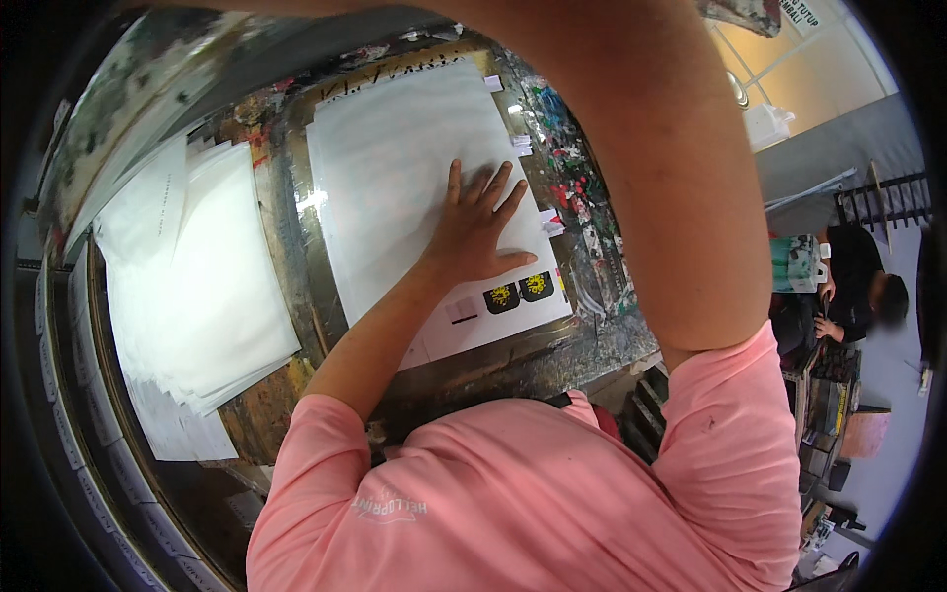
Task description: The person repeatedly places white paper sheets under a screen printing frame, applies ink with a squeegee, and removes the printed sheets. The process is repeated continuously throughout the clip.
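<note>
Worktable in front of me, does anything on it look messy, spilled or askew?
Yes. The paper stack on the left is uneven, its sheets fanned with edges jutting past one another. Coloured paint spots also mark the worktable right of the white sheet under your left hand, perhaps just old stains.

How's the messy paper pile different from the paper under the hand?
The paper pile has uneven, fanned edges; the flat paper looks neater. The paper pile looks bright white; the flat paper greyer. The left hand rests on the flat paper; no hand shows on the paper pile. Both are pale.
</note>
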Motion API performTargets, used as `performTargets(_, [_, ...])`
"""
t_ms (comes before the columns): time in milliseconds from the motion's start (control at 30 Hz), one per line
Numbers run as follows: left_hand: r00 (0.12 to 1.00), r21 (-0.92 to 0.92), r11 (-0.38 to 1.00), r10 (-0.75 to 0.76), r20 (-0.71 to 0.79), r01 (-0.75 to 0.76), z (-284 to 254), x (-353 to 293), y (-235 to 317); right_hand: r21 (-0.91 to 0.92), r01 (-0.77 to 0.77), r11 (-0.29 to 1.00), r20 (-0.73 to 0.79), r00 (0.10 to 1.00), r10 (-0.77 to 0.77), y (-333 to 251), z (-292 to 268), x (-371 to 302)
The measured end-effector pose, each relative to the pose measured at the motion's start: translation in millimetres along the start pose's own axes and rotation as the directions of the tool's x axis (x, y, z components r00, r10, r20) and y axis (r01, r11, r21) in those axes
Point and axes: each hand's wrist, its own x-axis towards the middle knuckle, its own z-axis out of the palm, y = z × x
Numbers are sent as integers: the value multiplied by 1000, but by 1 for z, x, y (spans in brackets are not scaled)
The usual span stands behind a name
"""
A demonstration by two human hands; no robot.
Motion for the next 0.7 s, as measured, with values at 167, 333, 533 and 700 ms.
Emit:
performTargets(167, [873, -397, 875, -401, -276, 276, -102, -48, -7, 21, 60, 998, -239, 970, -53, -1, 14, 19])
performTargets(333, [409, -941, 336, -854, -321, -38, -240, -161, -6, -32, 58, 998, -70, 996, -60, -23, 37, -55])
performTargets(533, [488, -860, 287, -872, -51, 423, -160, -248, 36, 157, 1, 988, 647, 755, -104, -47, 70, -192])
performTargets(700, [561, -37, 590, -784, -267, 807, -100, -285, 27, 215, -254, 943, 679, 733, 43, -78, 112, -262])
